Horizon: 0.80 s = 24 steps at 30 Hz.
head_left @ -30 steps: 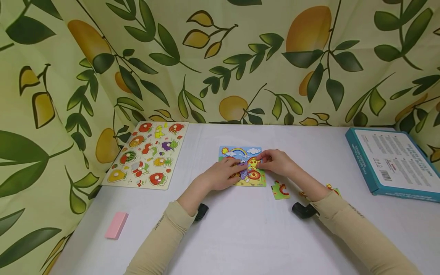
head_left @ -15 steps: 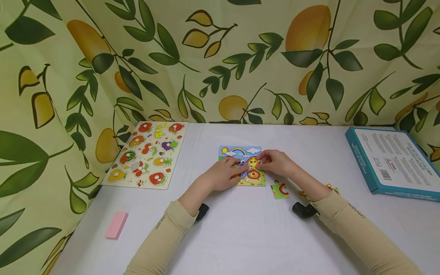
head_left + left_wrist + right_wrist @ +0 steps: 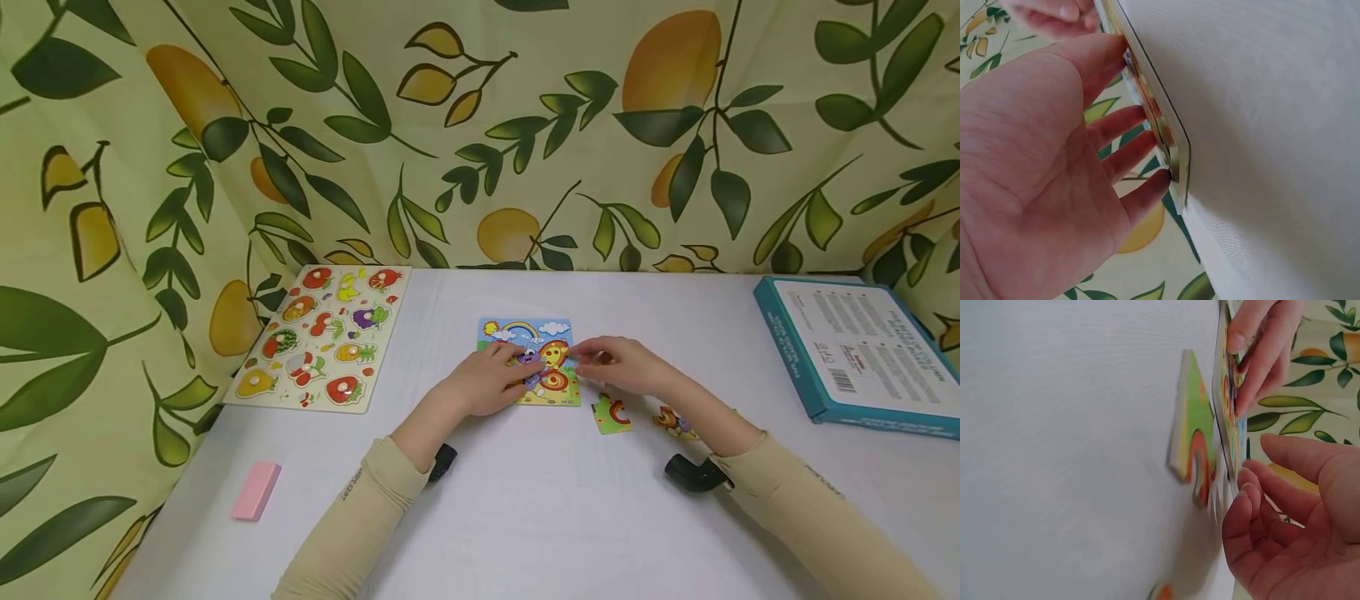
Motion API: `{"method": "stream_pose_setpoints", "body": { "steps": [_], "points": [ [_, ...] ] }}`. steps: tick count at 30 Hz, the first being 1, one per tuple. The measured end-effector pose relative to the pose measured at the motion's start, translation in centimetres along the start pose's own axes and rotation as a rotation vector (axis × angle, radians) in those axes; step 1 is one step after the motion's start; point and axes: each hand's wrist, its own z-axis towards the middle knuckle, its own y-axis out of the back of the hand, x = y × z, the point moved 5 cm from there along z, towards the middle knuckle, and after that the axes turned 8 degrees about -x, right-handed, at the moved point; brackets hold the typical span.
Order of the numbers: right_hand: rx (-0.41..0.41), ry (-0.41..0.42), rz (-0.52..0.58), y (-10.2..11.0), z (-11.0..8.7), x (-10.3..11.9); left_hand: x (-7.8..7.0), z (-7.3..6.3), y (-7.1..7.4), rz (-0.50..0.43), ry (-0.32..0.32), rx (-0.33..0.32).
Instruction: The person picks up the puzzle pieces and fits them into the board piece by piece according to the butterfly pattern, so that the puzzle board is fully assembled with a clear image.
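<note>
A small jigsaw puzzle with a rainbow, a sun and a purple butterfly lies flat at the table's middle. My left hand rests its fingertips on the puzzle's left part, covering some of the picture. In the left wrist view its fingers stretch onto the thin board. Just off the puzzle's right edge is my right hand, loosely bent and holding nothing. Nearer me lies a loose green puzzle piece with a red arc. Another loose piece is partly hidden under my right forearm.
A wooden fruit peg puzzle lies at the back left. In front of it is a pink block. A teal and white box lies at the right. Patterned curtain hangs behind the white table.
My right hand has let go at the puzzle's right edge and drawn back a little to the right, uncovering more of the loose piece under the forearm. My left hand stays put.
</note>
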Motion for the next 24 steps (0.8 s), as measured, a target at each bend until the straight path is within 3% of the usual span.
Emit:
{"method": "stream_pose_setpoints", "body": {
  "steps": [11,17,24],
  "points": [
    [-0.048,0.042,-0.103,1.3,-5.4,-1.0,0.2,-0.2,0.3,-0.113,0.005,-0.074],
    [-0.068,0.066,-0.144,1.2,-6.2,-0.9,0.4,-0.8,0.8,-0.153,0.023,-0.123],
    [-0.061,0.065,-0.166,1.0,-6.3,-0.5,1.7,-3.2,0.9,-0.233,0.096,-0.107]
  ]
}}
